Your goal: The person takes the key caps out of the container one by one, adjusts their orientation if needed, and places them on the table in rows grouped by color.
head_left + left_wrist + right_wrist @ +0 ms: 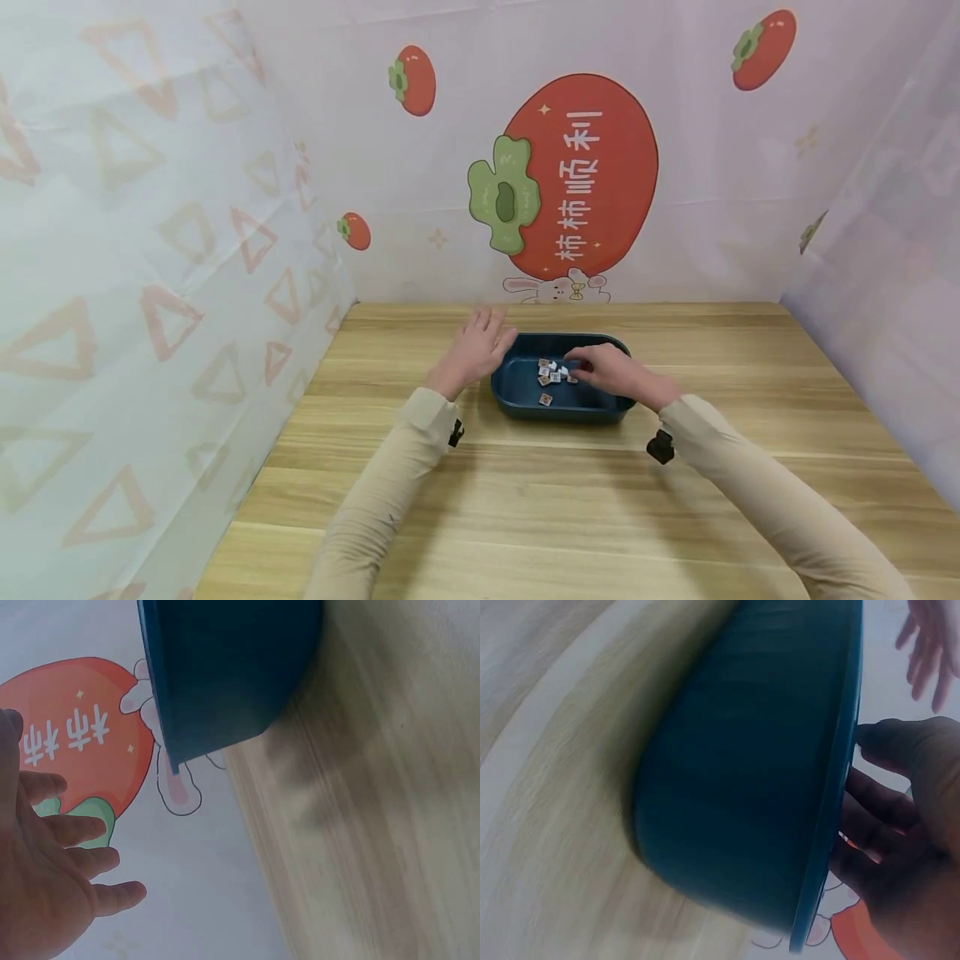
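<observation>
A dark blue oblong basin (564,412) stands on the table, with several small white tiles (555,377) lying loose inside, some bearing orange-brown marks. My right hand (609,369) reaches over the basin's right part, its bent fingers and thumb close above the tiles. In the right wrist view, the basin wall (735,772) covers part of the fingers (866,825); whether they hold a tile I cannot tell. Beside the basin's left end hovers my left hand (472,350), fingers extended. The left wrist view shows that hand (45,877) with spread fingers and nothing in it.
The wooden table (525,517) meets a cloth backdrop (420,167) printed with persimmons just behind the basin. Patterned cloth walls flank it left (127,333) and right (892,275). A dark wrist device (661,447) sits at the right cuff.
</observation>
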Action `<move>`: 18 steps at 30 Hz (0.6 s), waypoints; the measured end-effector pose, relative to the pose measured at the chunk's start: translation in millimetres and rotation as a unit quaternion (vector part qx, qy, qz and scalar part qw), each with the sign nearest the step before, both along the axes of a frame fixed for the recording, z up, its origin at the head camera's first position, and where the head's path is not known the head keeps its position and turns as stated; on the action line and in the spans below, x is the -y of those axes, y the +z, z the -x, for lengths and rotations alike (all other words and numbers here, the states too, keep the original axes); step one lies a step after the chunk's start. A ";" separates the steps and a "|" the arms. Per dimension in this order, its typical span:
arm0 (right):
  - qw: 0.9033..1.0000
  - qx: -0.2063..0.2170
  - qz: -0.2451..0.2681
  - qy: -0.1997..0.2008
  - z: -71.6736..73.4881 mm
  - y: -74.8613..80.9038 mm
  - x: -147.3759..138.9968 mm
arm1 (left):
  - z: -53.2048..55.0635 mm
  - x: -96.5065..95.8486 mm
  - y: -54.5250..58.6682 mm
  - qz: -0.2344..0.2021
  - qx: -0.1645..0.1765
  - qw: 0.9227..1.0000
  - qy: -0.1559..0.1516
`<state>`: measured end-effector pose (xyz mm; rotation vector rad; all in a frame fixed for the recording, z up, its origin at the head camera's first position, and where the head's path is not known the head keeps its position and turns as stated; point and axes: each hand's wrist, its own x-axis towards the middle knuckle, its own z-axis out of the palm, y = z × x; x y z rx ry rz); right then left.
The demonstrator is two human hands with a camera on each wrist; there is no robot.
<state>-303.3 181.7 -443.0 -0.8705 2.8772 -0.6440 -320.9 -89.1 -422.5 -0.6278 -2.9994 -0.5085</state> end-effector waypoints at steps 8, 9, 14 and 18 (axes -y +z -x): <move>0.998 0.064 -0.006 0.003 4.6 -3.3 4.9 | -4.3 -10.3 -13.7 0.016 0.009 1.000 -0.007; 0.998 0.067 -0.006 0.005 5.2 -4.2 5.7 | -5.0 -11.2 -15.6 0.016 0.011 1.000 -0.008; 0.996 0.083 -0.002 0.028 8.6 -10.3 8.5 | -7.5 -14.6 -25.1 0.022 0.020 0.999 -0.013; 0.994 0.097 0.000 0.059 11.3 -14.8 10.4 | -8.5 -18.7 -31.5 0.031 0.015 0.999 -0.016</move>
